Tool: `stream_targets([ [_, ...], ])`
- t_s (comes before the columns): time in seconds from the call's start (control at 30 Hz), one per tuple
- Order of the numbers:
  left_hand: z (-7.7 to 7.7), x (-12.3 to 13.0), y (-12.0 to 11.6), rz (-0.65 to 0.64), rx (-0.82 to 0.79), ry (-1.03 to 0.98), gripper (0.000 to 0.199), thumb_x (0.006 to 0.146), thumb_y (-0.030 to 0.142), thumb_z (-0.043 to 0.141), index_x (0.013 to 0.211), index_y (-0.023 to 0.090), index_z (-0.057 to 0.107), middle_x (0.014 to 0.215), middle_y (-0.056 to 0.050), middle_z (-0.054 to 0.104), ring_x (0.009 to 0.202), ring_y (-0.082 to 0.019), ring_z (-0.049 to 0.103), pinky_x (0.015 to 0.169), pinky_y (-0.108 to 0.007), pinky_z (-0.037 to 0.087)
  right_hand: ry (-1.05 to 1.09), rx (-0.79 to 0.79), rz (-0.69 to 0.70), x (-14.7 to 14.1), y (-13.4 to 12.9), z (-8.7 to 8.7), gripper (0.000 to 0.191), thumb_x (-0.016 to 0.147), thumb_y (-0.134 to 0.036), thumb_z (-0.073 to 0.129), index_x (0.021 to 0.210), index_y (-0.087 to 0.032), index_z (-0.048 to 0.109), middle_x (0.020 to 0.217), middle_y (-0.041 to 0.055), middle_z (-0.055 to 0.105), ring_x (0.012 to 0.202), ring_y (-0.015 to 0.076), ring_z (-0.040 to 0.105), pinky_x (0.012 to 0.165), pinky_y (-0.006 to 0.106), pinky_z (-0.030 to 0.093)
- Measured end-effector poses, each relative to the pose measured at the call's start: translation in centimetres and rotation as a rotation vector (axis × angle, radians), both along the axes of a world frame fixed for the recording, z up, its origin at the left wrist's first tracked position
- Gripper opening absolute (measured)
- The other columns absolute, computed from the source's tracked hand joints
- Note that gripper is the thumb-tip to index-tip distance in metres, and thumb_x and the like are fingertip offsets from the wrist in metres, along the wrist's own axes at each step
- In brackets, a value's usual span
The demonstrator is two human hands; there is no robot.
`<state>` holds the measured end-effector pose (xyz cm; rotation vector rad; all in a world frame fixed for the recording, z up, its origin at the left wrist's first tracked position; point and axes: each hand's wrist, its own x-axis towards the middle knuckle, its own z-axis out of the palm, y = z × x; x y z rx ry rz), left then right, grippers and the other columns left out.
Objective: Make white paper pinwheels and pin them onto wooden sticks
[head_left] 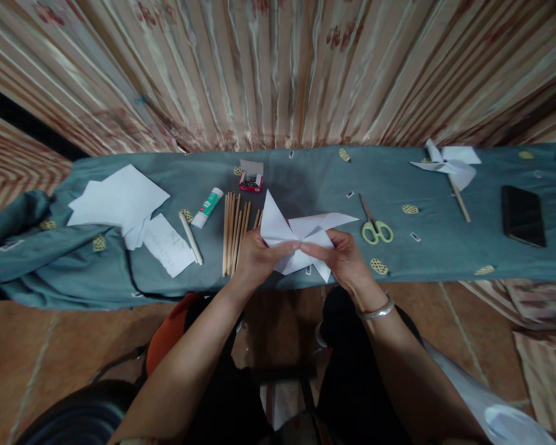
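Between my two hands is a white paper pinwheel [278, 227], its pointed blades spreading up, right and down. My left hand [258, 254] grips its left side, with the thumb pressed on the folded centre. From the other side my right hand [345, 254] holds it, that thumb meeting the left one at the middle. Fingers behind the paper are hidden. Several wooden sticks [234, 232] lie just beyond my left hand. Behind them stands an opened small red box [251, 180] of small metal pieces. To the right of my right hand lie scissors [375, 228] with yellow-green handles.
A finished-looking pinwheel on a stick [450, 167] lies at the right, near a black phone [522, 215]. Leftward are a glue stick [207, 207], a white pen [191, 237], a written note [169, 246] and stacked white paper [120, 198]. A teal cloth [315, 179] covers the narrow table.
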<state>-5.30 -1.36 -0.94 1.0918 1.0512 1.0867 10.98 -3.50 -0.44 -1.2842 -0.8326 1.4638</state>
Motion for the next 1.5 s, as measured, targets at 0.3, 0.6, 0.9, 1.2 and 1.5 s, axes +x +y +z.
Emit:
stream_targets([
  [0.3,0.37,0.07,0.03,0.008,-0.032,0.023,0.03,0.054,0.032,0.087,0.075,0.012,0.076,0.076,-0.006,0.076,0.066,-0.02,0.069,0.061,-0.028,0.055,-0.003,-0.006,-0.01,-0.01,0.05,-0.15,0.028,0.047,-0.033,0.09,0.059,-0.017,0.071,0.056,-0.0029,0.066,0.049,0.0096,0.052,0.05,0.025,0.041],
  [0.6,0.26,0.09,0.07,0.014,-0.016,0.038,0.029,0.055,0.032,0.086,0.074,0.012,0.076,0.077,-0.007,0.076,0.067,-0.021,0.07,0.061,-0.028,0.056,-0.006,-0.009,-0.014,-0.1,0.07,-0.02,0.03,0.045,-0.035,0.09,0.057,-0.017,0.07,0.053,-0.0037,0.064,0.047,0.0086,0.05,0.048,0.023,0.039],
  [0.9,0.3,0.17,0.08,0.031,-0.02,0.02,0.03,0.054,0.029,0.086,0.076,0.011,0.076,0.076,-0.007,0.076,0.066,-0.02,0.069,0.06,-0.027,0.055,-0.019,0.01,-0.003,-0.07,0.0,-0.17,0.027,0.049,-0.034,0.089,0.059,-0.018,0.07,0.054,-0.0034,0.065,0.048,0.0095,0.051,0.049,0.025,0.04],
  [1.2,0.23,0.15,0.08,0.029,-0.012,0.003,0.031,0.054,0.029,0.087,0.077,0.012,0.076,0.075,-0.006,0.076,0.066,-0.019,0.069,0.06,-0.027,0.054,-0.006,0.005,-0.012,-0.1,0.0,-0.07,0.024,0.048,-0.031,0.089,0.057,-0.018,0.07,0.056,-0.0033,0.065,0.05,0.0096,0.051,0.05,0.024,0.039],
  [1.5,0.48,0.14,0.07,0.016,-0.025,0.011,0.029,0.054,0.028,0.086,0.077,0.012,0.076,0.076,-0.006,0.076,0.066,-0.019,0.069,0.061,-0.027,0.055,-0.019,-0.001,-0.009,-0.14,0.0,-0.2,0.027,0.048,-0.034,0.089,0.057,-0.018,0.07,0.055,-0.0033,0.065,0.049,0.0102,0.051,0.05,0.025,0.04],
])
